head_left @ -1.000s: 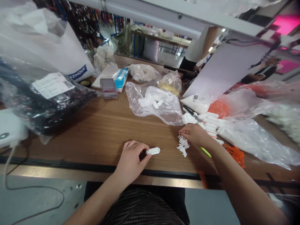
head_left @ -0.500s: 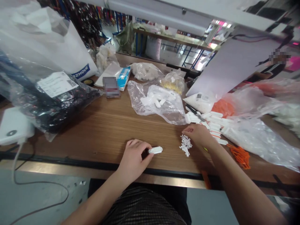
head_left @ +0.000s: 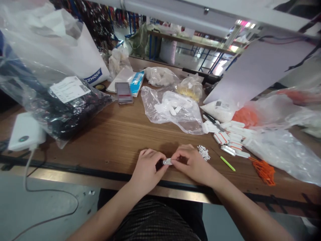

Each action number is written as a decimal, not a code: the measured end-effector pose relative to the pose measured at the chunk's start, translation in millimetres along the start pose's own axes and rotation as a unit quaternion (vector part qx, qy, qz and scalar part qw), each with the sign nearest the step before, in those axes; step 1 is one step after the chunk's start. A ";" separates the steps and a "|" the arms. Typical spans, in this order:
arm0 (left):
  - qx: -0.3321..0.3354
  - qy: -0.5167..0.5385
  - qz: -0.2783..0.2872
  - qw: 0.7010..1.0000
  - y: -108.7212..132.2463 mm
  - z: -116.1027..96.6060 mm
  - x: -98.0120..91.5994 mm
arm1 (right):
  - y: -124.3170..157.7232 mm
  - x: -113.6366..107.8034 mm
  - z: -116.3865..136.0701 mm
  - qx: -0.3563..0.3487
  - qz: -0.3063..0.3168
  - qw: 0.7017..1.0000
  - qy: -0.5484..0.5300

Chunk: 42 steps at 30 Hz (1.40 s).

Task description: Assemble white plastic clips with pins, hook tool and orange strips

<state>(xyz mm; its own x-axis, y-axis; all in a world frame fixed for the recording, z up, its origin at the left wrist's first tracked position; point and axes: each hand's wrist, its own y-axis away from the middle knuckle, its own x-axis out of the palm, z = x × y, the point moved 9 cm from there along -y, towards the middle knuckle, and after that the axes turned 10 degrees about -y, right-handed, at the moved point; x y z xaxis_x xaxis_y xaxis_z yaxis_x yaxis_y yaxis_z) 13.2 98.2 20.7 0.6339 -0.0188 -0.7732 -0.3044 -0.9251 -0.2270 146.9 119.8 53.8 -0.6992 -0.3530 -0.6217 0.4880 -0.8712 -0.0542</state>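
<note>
My left hand [head_left: 146, 167] is closed around one end of a small white plastic connector [head_left: 167, 162], held low over the wooden table [head_left: 112, 134] near its front edge. My right hand [head_left: 189, 160] pinches the connector's other end with its fingers pressed together. A little pile of tiny white pieces [head_left: 204, 152] lies just right of my right hand. A thin green stick [head_left: 227, 163] lies further right.
Clear plastic bags with white parts [head_left: 175, 110] sit mid-table. Several white connectors with orange marks [head_left: 230, 137] and orange ties [head_left: 264, 169] lie at right. A large bag of dark goods [head_left: 57, 107] and a white device with cable [head_left: 26, 132] are at left.
My right hand left the pile of tiny white pieces and came leftward to the connector, now pinching its end. My left hand stayed on the connector.
</note>
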 end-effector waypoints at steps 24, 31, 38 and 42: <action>0.002 -0.003 -0.002 1.000 1.0 3.0 2.1 | 11.9 28.1 26.4 -0.150 0.000 0.976 0.160; 0.003 -0.012 0.011 1.000 0.6 3.6 5.1 | 17.6 -52.3 -28.7 -0.003 -0.094 0.986 0.139; 0.001 -0.012 0.010 1.000 0.9 4.4 5.4 | 48.7 -123.9 -110.2 0.236 -0.053 0.936 0.257; -0.002 -0.010 0.007 1.000 0.6 4.5 5.1 | 52.9 -114.8 -112.8 0.245 -0.035 0.940 0.235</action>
<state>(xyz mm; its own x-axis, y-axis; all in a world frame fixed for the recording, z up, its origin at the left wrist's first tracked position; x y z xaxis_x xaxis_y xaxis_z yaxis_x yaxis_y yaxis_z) 13.1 99.3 13.9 0.6146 -0.0248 -0.7885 -0.3115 -0.9259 -0.2136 311.9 152.8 34.1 -0.3560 -0.2003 -0.9128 0.0701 -0.9797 0.1877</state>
